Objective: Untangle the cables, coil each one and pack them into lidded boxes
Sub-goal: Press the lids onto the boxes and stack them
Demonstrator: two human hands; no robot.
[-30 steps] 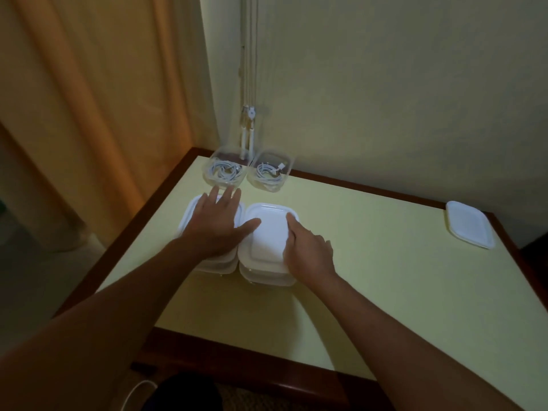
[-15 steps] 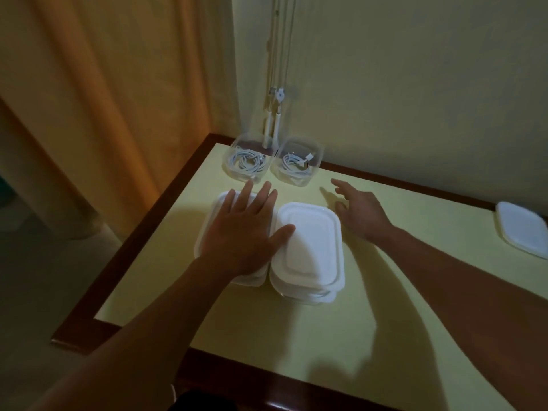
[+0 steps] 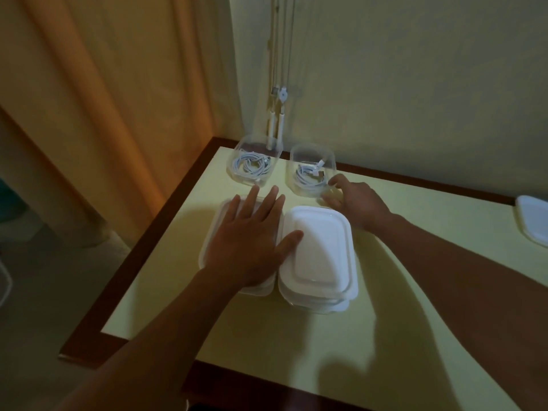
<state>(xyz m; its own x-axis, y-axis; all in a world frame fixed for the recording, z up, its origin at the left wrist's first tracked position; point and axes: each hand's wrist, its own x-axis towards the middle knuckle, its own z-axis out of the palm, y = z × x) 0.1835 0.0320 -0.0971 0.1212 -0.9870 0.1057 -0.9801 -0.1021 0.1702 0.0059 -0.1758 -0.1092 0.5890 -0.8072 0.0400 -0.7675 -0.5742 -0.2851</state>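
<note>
While left fingers (image 3: 252,203) press lid (image 3: 220,222), right fingers (image 3: 338,182) pinch box (image 3: 308,160).

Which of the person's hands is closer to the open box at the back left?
Left. The left hand lies on a lidded box just before the back-left open box; the right hand touches the neighbouring open box.

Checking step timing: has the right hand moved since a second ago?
Yes. The right hand left the right lidded box and reached forward to the right open box by the wall.
</note>
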